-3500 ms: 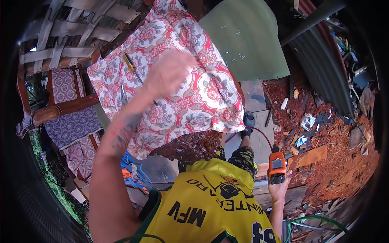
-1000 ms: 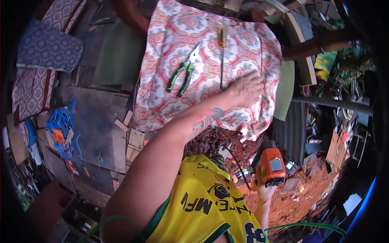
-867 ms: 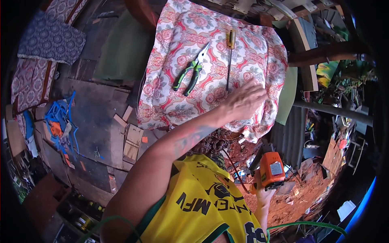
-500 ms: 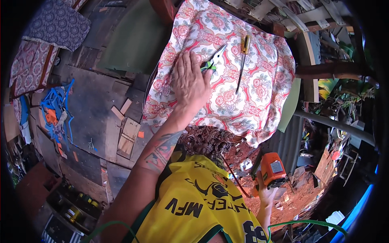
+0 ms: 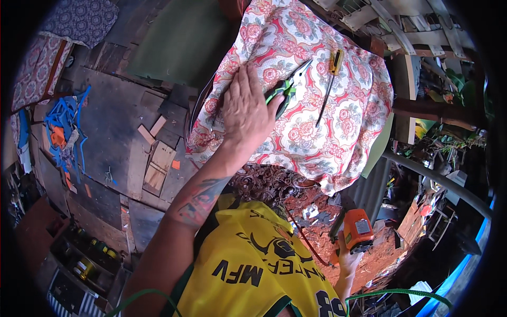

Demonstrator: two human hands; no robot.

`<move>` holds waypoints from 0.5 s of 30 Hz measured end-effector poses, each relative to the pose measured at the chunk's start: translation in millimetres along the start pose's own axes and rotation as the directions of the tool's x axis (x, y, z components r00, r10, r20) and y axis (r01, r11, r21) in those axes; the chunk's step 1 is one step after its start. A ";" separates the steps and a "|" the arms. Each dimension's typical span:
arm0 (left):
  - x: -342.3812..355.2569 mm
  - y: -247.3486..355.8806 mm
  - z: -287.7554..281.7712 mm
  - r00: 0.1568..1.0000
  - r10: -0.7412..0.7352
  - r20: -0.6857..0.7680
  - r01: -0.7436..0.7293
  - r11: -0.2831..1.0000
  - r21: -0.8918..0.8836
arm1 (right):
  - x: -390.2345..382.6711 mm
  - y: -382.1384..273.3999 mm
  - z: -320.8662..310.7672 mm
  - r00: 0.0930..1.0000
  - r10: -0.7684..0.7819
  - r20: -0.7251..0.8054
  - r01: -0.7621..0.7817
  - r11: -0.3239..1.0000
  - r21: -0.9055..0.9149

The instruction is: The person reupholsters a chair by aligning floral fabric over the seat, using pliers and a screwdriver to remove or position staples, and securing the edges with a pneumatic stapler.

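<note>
Flowered red and white fabric (image 5: pixel 343 142) covers a broad padded piece in front of me. My left hand (image 5: pixel 244 113) lies flat on its left part, fingers stretched out. Beside its thumb are long-nose pliers (image 5: pixel 288 92) with green and black handles, resting on the fabric. Farther right lies a screwdriver (image 5: pixel 329 87) with a yellow handle. Low on the right, my right hand (image 5: pixel 346 256) grips an orange staple gun (image 5: pixel 358 230), held off the fabric. Its fingers are partly hidden by the tool.
A thin red hose (image 5: pixel 303 235) runs near the staple gun. Carved dark wood (image 5: pixel 264 182) shows below the fabric's near edge. Wood offcuts (image 5: pixel 158 166) and tangled blue straps (image 5: pixel 66 124) lie on the boards at left. A grey pipe (image 5: pixel 433 177) crosses at right.
The view has shifted a little. My left hand has slid slightly left across the fabric, showing more of the pliers' handles. My right hand still holds the staple gun.
</note>
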State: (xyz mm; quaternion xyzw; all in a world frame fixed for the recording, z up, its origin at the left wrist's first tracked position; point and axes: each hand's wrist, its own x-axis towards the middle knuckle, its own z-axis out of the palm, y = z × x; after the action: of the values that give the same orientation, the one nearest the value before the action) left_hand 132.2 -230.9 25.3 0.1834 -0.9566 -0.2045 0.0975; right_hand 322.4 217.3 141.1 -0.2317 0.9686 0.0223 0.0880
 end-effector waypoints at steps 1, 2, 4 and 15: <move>-8.2 -5.3 -5.9 0.999 0.024 0.023 -0.023 1.000 -0.011 | 3.1 -3.7 0.1 1.000 0.000 0.004 0.000 1.000 0.009; -18.4 -7.7 -14.2 0.998 0.026 0.052 -0.027 1.000 0.010 | 8.4 -12.3 -2.4 0.947 0.321 0.034 -0.311 0.879 0.362; -35.6 -16.5 -20.2 0.996 0.035 0.079 -0.037 0.999 0.020 | 29.8 -35.0 -17.8 0.816 0.563 0.132 -0.508 0.588 0.630; -96.6 -45.4 -41.5 0.984 0.109 0.137 -0.116 0.992 0.040 | 2.3 -72.9 3.2 0.889 0.457 0.003 -0.377 0.729 0.571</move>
State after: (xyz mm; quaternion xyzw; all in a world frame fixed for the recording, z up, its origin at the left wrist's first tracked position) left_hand 245.4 -246.5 32.4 0.1171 -0.9744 -0.1876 0.0397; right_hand 353.9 151.5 137.4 0.0272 0.9627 -0.2577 0.0772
